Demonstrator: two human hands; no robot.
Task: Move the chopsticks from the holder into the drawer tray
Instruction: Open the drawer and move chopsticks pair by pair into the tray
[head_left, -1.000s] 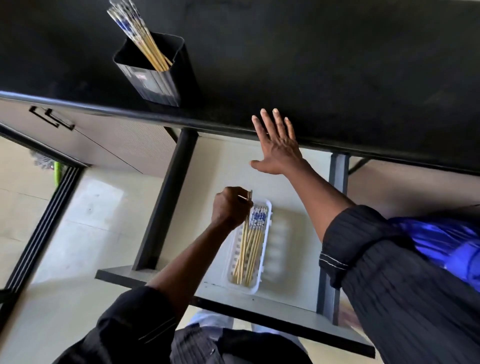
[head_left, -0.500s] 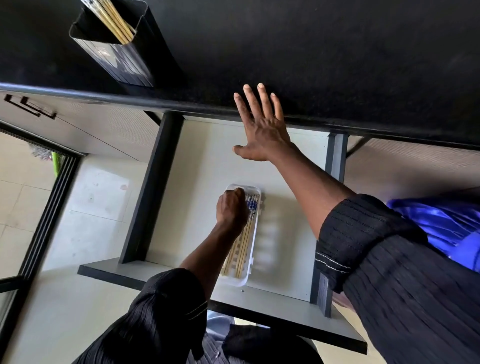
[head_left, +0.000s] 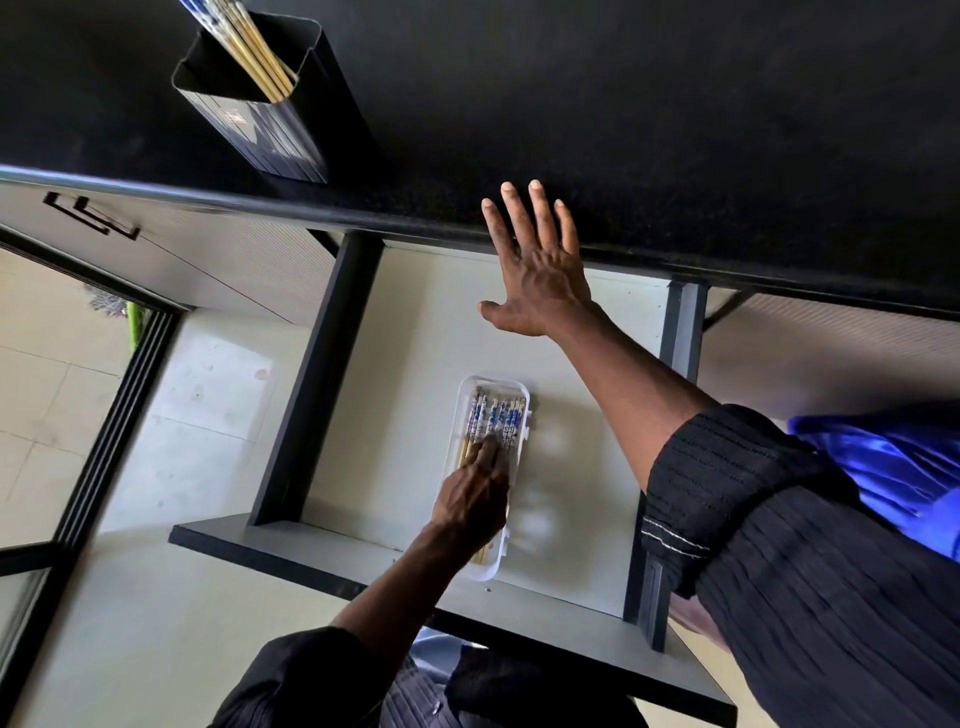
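Observation:
A black square holder (head_left: 270, 119) stands on the dark countertop at the upper left, with several wooden chopsticks (head_left: 249, 49) leaning out of it. Below the counter the drawer (head_left: 395, 364) is pulled open. A white plastic tray (head_left: 514, 387) lies inside it with several blue-and-white-ended chopsticks (head_left: 493, 415) side by side. My left hand (head_left: 475, 501) reaches into the tray, its extended fingers touching the chopsticks. My right hand (head_left: 537, 265) lies flat with spread fingers on the counter's front edge.
The countertop (head_left: 675, 130) is dark and runs across the top. A closed drawer with a black handle (head_left: 93, 218) sits to the left. The open drawer's front panel (head_left: 311, 566) juts toward me. Pale floor tiles and a dark door frame lie at left.
My left hand went from gripping chopsticks above the tray to lowering them in, and now its fingers are stretched out on the laid chopsticks. My right hand stayed on the counter edge.

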